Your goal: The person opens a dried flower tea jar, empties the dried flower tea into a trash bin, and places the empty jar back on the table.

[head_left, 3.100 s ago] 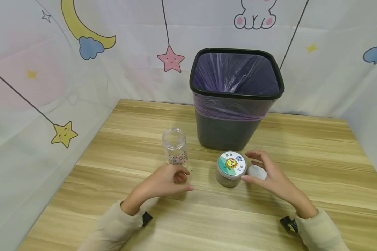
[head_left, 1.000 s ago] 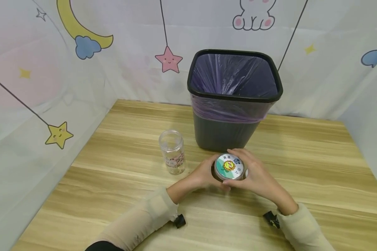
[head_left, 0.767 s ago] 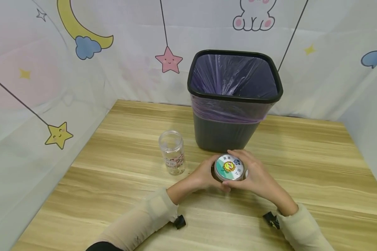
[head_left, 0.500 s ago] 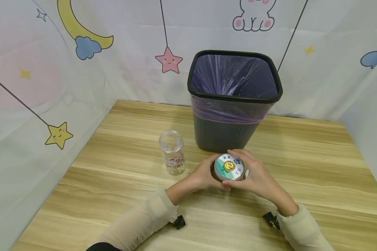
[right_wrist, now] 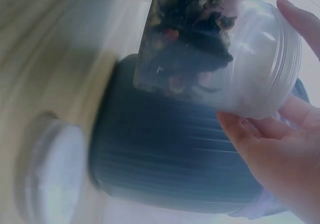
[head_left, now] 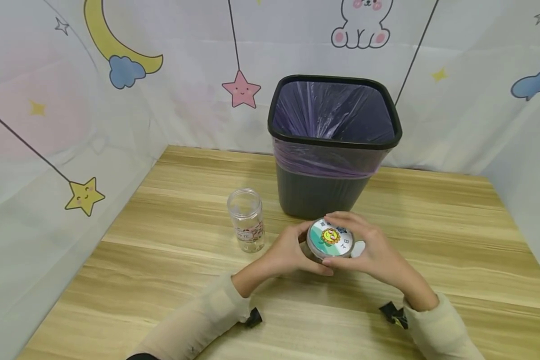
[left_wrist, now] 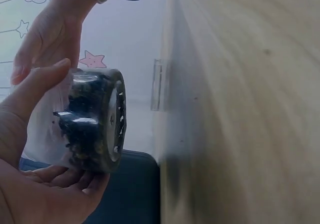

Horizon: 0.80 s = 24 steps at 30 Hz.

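A clear plastic jar [right_wrist: 185,59] holds dark dried pieces that look like dried flowers or leaves. Its round lid [head_left: 328,239] carries a sunflower picture on white and green. My left hand [head_left: 290,252] grips the jar's body from the left, thumb at the front. From the right, my right hand [head_left: 378,252] holds the lid's rim between thumb and fingers. In the left wrist view the jar's base stands off the table. Left of my hands, a taller clear jar [head_left: 246,222] with a printed label stands upright and lidless.
Behind the hands stands a dark trash bin [head_left: 321,192] lined with a purple bag. A white round lid [right_wrist: 60,171] lies on the wooden table [head_left: 162,225], just right of the held jar. Printed cloth walls [head_left: 198,60] enclose the table's back and sides.
Over three seconds my left hand moved right, from near the taller jar to the filled jar, and both hands took hold of it. Lately my right fingers shifted slightly over the lid.
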Motion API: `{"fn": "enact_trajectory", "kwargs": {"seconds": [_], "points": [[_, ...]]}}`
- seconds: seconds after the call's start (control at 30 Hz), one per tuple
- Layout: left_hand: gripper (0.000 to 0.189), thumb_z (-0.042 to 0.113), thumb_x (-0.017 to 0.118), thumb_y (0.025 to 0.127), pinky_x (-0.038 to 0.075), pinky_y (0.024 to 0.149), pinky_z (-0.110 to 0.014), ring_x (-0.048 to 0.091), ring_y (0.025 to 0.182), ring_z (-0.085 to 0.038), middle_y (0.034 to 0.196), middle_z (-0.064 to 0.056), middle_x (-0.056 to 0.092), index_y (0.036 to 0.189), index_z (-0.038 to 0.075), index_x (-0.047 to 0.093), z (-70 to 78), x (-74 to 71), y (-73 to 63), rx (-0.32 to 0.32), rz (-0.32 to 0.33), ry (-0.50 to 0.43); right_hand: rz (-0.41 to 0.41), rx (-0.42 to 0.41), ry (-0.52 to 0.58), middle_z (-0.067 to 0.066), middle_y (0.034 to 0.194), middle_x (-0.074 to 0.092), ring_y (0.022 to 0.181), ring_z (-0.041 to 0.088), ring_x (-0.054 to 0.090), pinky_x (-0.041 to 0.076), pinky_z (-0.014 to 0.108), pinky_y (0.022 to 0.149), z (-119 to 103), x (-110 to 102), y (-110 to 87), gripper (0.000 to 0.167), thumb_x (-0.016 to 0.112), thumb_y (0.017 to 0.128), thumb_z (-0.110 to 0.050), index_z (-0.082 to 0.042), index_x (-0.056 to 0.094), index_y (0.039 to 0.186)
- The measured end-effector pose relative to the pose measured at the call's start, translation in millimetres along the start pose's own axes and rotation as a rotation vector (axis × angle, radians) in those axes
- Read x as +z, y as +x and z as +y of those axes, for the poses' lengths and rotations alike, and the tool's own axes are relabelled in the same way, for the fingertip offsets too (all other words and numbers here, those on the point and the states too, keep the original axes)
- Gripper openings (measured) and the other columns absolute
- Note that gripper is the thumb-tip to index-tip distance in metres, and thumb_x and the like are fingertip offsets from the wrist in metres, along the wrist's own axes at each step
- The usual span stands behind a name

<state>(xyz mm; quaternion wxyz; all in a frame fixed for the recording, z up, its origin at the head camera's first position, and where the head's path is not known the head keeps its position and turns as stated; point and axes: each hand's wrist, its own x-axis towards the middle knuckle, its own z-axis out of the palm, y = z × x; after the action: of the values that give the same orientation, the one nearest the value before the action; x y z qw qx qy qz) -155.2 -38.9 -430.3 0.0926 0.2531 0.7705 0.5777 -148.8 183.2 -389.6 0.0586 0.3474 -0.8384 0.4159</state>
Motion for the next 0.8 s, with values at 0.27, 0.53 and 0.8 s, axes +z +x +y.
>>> {"fn": "enact_trajectory", "kwargs": {"seconds": [0.27,0.53,0.8], "points": [[0.084,0.022,0.097,0.061,0.045,0.102,-0.027,0.059,0.115,-0.004,0.125,0.011,0.065,0.135,0.014,0.061,19.7,-7.9,-4.2,0.093,-0.003,0.056,-0.016,-0.072,0.0,0.005,0.139,0.057,0.127,0.027,0.052,0.04,0.018,0.101,-15,-13,2.0,0.069,0.094,0.067,-0.02,-0.015,0.067,0.13],[0.082,0.023,0.097,0.06,0.047,0.099,-0.025,0.061,0.113,-0.004,0.123,0.01,0.066,0.134,0.012,0.062,31.0,-14.7,-8.2,0.158,0.006,0.111,-0.016,-0.151,0.028,0.011,0.139,0.058,0.13,0.031,0.05,0.034,0.02,0.108,-20,-17,5.1,0.068,0.095,0.064,-0.013,-0.013,0.07,0.127],[0.084,0.022,0.099,0.056,0.051,0.094,-0.025,0.063,0.108,-0.003,0.12,0.008,0.068,0.132,0.012,0.064,43.8,-22.2,-9.2,0.132,0.051,0.142,-0.046,-0.194,0.093,0.012,0.14,0.057,0.132,0.027,0.049,0.04,0.025,0.106,-24,-21,15.4,0.067,0.094,0.066,-0.012,-0.011,0.069,0.128]]}}
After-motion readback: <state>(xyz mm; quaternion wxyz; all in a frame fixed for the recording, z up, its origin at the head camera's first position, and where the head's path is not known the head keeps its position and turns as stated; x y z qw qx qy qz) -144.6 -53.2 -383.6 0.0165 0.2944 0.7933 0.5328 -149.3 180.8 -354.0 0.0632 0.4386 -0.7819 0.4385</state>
